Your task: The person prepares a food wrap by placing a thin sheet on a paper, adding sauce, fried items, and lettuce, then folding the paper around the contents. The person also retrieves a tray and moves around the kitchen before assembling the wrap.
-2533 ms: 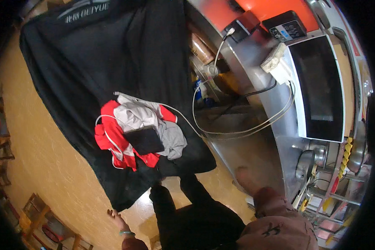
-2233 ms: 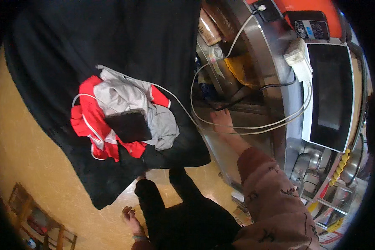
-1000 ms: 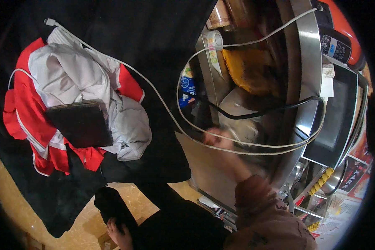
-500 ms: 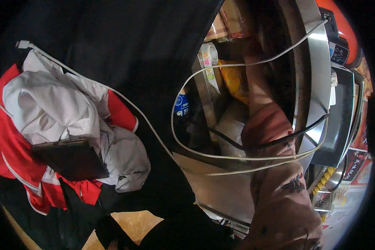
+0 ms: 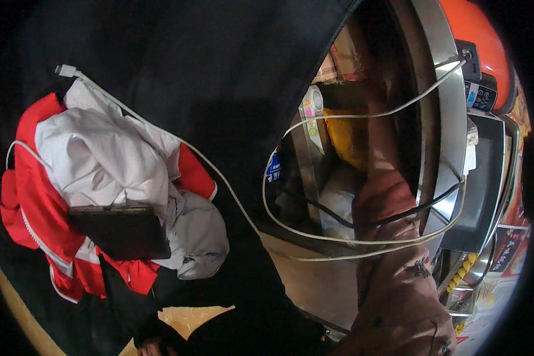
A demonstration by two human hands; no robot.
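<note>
My right arm, in a brownish-pink sleeve [image 5: 391,279], reaches from the lower right into an open metal-edged drawer [image 5: 454,101]. At its far end my right hand is lost in dark shadow, so its fingers and anything they hold cannot be made out. Near the arm lie a roll of printed stickers [image 5: 311,113], a yellow packet [image 5: 344,139] and a clear plastic bag [image 5: 338,199]. A white cable [image 5: 362,242] and a black cable [image 5: 362,225] cross over the drawer and sleeve. My left hand cannot be identified; a dim bit of skin shows at the lower edge.
On black cloth at left lies a bundled red and white garment [image 5: 110,154] with a dark flat case [image 5: 121,231] on it. A blue-labelled item [image 5: 273,169] sits beside the drawer. An orange appliance [image 5: 480,47] and a dark glass-fronted appliance [image 5: 477,184] stand at right.
My right arm has gone deeper into the drawer, its sleeve now covering where bare wrist showed. The whole view has shifted slightly, with the garment and cables appearing further right.
</note>
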